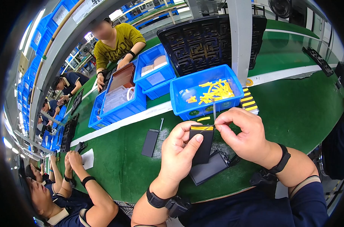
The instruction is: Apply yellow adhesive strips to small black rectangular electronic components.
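Observation:
My left hand (178, 153) grips a black flat rectangular panel (203, 145), thumb across its face and fingers behind. A yellow strip (202, 128) lies across the panel's top edge, and a thin grey tail (214, 111) rises beside its upper right corner. My right hand (241, 130) is closed in a pinch at that corner; what sits between its fingertips is too small to make out. Below my hands another dark panel (209, 168) rests on the green mat. A similar panel (150, 143) with a narrow tail lies left of my left hand.
Ahead stands a blue bin (179, 99) of yellow strips, with a yellow-and-black striped block (249, 102) beside it. More blue bins (124, 109) stand to the left, before a person in a yellow top (115, 41). A post (241, 41) rises behind. Co-workers' hands (74, 160) are at left.

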Demonstrator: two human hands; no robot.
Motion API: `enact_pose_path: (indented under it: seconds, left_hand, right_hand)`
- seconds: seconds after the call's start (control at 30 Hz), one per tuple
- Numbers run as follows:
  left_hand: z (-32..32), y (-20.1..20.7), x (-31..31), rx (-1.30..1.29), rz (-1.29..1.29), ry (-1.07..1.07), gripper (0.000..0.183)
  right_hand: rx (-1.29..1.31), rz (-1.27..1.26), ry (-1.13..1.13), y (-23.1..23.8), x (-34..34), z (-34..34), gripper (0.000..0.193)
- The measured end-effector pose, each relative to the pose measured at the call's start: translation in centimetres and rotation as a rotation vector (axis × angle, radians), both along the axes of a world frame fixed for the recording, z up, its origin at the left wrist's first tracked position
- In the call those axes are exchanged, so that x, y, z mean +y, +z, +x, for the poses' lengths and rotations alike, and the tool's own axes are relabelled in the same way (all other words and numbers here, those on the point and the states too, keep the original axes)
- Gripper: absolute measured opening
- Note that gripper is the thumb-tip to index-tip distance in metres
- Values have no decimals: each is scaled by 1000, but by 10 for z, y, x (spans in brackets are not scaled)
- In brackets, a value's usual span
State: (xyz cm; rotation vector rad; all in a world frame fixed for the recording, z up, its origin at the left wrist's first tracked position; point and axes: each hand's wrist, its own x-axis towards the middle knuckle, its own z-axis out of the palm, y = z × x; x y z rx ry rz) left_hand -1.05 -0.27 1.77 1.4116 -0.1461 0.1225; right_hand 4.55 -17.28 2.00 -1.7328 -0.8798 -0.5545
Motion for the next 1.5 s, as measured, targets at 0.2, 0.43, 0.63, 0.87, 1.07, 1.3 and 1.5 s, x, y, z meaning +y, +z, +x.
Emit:
enact_pose_path:
  seconds: [0.2, 0.43, 0.63, 0.87, 1.07, 1.3, 1.5]
  left_hand:
    - [0, -2, 1, 8, 11, 0, 23]
    - [0, -2, 1, 4, 6, 6, 23]
    - [-1, -2, 1, 7, 26, 1, 24]
    - [-1, -6, -2, -26, 255, 118, 22]
    - [-4, -1, -7, -173, 548, 238, 23]
    - [-2, -2, -9, -317, 842, 332, 22]
    - [8, -9, 2, -33, 254, 183, 20]
  right_hand:
    - [538, 154, 191, 1, -1, -4, 7]
    - [395, 145, 159, -1, 1, -3, 7]
    - [369, 101, 166, -1, -1, -3, 7]
    - [468, 63, 161, -4, 2, -2, 6]
    - [118, -90, 7, -2, 3, -2, 9]
    - [-96, -211, 56, -2, -1, 3, 10]
    - [-339, -337, -489, -18, -12, 61, 12]
